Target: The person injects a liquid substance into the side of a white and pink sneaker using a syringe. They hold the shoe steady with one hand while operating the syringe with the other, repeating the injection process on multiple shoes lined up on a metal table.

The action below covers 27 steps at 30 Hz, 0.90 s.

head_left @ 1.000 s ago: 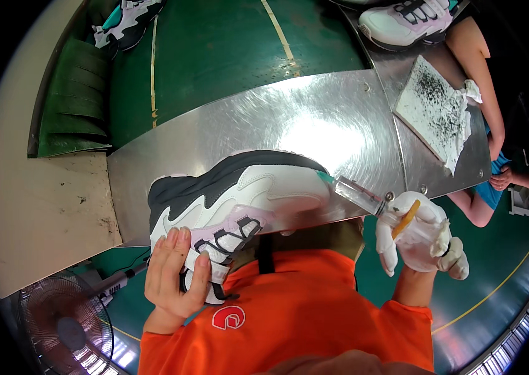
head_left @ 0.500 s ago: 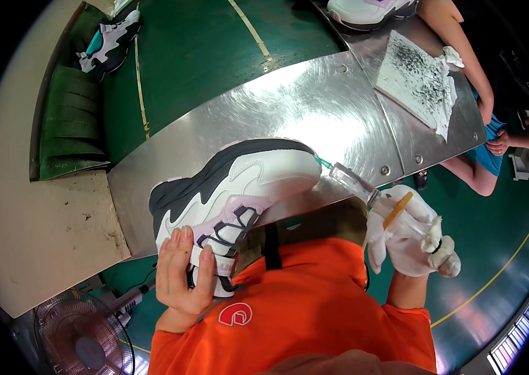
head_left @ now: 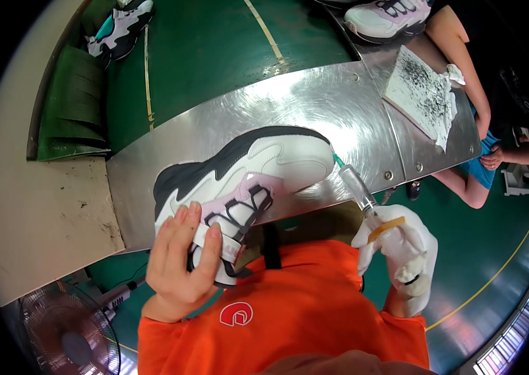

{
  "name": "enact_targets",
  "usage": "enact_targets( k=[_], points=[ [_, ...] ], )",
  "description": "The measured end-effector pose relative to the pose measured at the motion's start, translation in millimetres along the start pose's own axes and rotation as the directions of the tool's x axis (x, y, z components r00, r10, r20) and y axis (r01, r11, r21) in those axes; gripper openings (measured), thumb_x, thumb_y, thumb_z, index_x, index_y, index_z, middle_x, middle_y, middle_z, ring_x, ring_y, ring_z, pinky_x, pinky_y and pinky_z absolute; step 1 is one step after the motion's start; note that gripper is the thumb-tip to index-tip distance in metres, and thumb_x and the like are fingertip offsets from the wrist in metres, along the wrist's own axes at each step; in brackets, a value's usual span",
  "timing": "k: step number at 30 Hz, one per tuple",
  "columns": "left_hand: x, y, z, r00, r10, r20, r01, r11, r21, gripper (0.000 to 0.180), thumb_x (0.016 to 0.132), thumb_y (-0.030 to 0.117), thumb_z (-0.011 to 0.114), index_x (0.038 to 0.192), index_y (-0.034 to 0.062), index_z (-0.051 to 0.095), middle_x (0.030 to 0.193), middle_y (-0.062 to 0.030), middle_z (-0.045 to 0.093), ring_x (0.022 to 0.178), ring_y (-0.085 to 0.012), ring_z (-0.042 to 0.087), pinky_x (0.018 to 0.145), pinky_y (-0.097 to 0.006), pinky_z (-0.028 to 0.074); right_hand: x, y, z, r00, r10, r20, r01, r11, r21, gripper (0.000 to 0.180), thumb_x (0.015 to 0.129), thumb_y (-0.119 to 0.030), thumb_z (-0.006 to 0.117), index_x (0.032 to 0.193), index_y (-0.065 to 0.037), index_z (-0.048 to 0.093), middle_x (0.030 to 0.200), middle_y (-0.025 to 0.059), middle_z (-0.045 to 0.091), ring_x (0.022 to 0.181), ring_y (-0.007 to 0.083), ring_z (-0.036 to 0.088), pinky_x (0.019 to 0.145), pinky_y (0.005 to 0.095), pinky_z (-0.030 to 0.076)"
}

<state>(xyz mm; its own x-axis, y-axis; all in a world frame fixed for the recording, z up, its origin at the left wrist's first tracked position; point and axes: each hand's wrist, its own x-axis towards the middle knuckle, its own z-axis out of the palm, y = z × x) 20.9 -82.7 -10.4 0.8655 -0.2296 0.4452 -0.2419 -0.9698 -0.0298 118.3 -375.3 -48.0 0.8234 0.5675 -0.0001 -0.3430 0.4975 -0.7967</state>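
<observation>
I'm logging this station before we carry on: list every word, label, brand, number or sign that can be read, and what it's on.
Readable words or numbers: none.
Orange shirt: a red, rounded emblem edged in white, with no legible lettering.
Strap of the held shoe: faint pinkish marks, too small to read.
Clear syringe: any markings are too small to read.
</observation>
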Motion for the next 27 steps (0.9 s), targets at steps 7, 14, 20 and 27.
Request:
enact_targets(
  k=[7,14,20,27],
  points=[
    [39.7,-25.0,-10.8,0.985,-0.061,0.164,0.08,0.991,-0.112,0.058,0.063,0.021,0.085,0.112,0.0021,0.061,0.115,-0.0227,0.064,0.094,-0.0393,0.065,0.079,-0.042,0.053,14.5,21.0,-14.3,0.986,-0.083,0.147,0.114,0.969,-0.219,0.106,0.033,-0.014,0.088,0.126,0.016,0.047,0.106,0.0194,0.062,0.076,0.0192,0.058,0.069,0.0273,0.051],
    [80.4,-56.2,3.6,0.968,-0.103,0.231,0.167,0.946,-0.279,0.057,0.059,0.017,0.087,0.108,-0.0003,0.064,0.107,-0.0183,0.068,0.088,-0.0315,0.066,0.078,-0.035,0.052,34.6,56.5,-35.6,0.975,-0.093,0.201,0.153,0.939,-0.309,0.104,0.039,-0.022,0.092,0.128,0.007,0.048,0.104,0.012,0.064,0.074,0.0174,0.058,0.075,0.0275,0.052],
    [97.7,-77.3,7.1,0.875,-0.195,0.444,0.371,0.859,-0.353,0.06,0.061,0.018,0.089,0.109,-0.0043,0.061,0.105,-0.0155,0.069,0.094,-0.026,0.067,0.084,-0.033,0.05,51.6,76.3,-43.2,0.934,-0.221,0.281,0.315,0.88,-0.356,0.09,0.048,-0.026,0.089,0.124,0.004,0.051,0.084,0.0049,0.062,0.055,0.0169,0.051,0.06,0.0279,0.047],
    [120.0,-87.2,-4.5,0.735,-0.127,0.665,0.53,0.72,-0.448,0.077,0.061,0.03,0.09,0.119,-0.0055,0.056,0.112,-0.0148,0.066,0.104,-0.0231,0.063,0.094,-0.034,0.046,51.4,76.0,-39.8,0.946,-0.213,0.243,0.294,0.879,-0.375,0.079,0.05,-0.027,0.085,0.117,0.002,0.054,0.065,0.0004,0.053,0.053,0.0185,0.049,0.051,0.0288,0.041]
  ],
)
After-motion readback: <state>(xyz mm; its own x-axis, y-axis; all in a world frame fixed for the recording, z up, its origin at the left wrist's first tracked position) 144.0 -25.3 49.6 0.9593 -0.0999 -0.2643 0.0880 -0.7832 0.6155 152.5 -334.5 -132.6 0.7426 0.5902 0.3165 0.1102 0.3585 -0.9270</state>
